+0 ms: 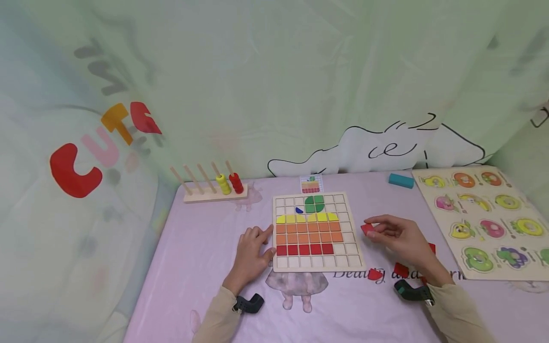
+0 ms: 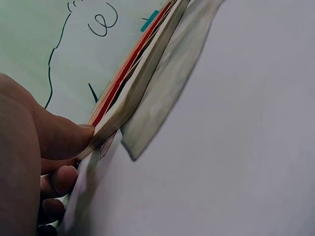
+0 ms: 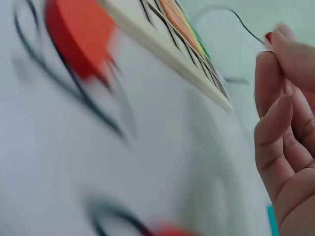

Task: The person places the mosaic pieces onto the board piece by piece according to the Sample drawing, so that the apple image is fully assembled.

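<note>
A wooden grid board (image 1: 317,261) lies flat on the table, holding green, blue, yellow and orange tiles and a row of red tiles (image 1: 304,249). Thumb and index finger of my left hand (image 1: 252,252) touch the board's left edge; in the left wrist view the thumb (image 2: 69,133) rests against its rim. To the right of the board, my right hand (image 1: 401,238) pinches a small red tile (image 1: 367,229) between thumb and fingertips, raised off the table. Loose red tiles (image 1: 375,275) lie near the right wrist, some partly hidden by the arm.
Behind the board lies a small pattern card (image 1: 310,184). A peg counter (image 1: 214,195) with yellow and red beads stands at the back left. A teal block (image 1: 401,180) sits at the back right, beside a wooden fruit puzzle board (image 1: 476,224).
</note>
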`<act>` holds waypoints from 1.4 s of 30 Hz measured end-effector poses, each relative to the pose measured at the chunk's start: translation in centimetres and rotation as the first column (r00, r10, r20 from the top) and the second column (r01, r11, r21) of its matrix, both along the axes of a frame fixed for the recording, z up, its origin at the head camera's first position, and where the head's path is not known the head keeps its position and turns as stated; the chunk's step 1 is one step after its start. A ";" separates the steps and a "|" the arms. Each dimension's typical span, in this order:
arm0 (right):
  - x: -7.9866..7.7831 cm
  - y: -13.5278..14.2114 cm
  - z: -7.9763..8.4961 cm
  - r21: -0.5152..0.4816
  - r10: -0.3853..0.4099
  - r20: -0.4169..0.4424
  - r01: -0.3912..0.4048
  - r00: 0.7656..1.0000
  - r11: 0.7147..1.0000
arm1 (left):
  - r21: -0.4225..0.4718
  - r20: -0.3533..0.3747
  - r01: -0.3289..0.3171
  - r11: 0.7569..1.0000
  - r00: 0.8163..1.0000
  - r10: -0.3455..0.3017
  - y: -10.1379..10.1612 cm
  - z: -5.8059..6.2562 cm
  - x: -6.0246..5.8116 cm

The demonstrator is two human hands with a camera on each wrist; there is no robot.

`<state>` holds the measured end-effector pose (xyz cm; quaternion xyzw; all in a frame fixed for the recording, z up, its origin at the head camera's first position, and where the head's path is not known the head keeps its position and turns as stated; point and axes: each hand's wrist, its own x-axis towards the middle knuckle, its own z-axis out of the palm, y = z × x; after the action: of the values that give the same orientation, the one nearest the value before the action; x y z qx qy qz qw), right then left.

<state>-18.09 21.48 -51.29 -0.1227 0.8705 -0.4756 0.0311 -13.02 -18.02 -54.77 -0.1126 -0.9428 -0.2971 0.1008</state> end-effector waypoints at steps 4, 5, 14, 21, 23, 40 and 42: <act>0.4 -2.4 -0.6 0.002 0.051 0.012 -0.051 0.999 0.999 | -0.008 -0.007 -0.001 1.000 1.000 0.001 0.0 -0.1 0.0; 0.5 -3.0 -0.6 0.016 0.069 0.012 -0.069 0.998 0.997 | -0.008 -0.012 0.000 1.000 1.000 0.000 0.1 -0.1 0.0; 1.1 -5.2 -0.5 0.139 0.125 -0.018 -0.121 0.992 0.983 | -0.007 -0.029 0.015 1.000 0.999 -0.015 0.0 0.0 -0.1; 1.2 -5.6 -0.2 0.143 0.115 -0.011 -0.112 0.993 0.983 | 0.012 -0.040 0.018 1.000 0.999 -0.018 -0.2 0.1 0.1; 1.2 -5.6 -0.1 0.155 0.114 -0.022 -0.109 0.993 0.982 | 0.014 -0.039 0.019 1.000 0.999 -0.018 -0.2 0.1 0.1; 1.6 -6.2 0.4 0.182 0.071 0.001 -0.070 0.997 0.981 | -0.010 -0.059 0.020 1.000 0.998 -0.020 0.0 0.2 0.0; 1.5 -5.8 0.6 0.186 0.086 0.020 -0.088 0.996 0.979 | -0.008 -0.055 0.020 1.000 0.998 -0.020 0.0 0.0 -0.1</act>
<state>-16.56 15.65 -50.70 -0.1543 0.9048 -0.3909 0.0683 -13.07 -18.06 -54.72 -0.1304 -0.9396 -0.2915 0.1233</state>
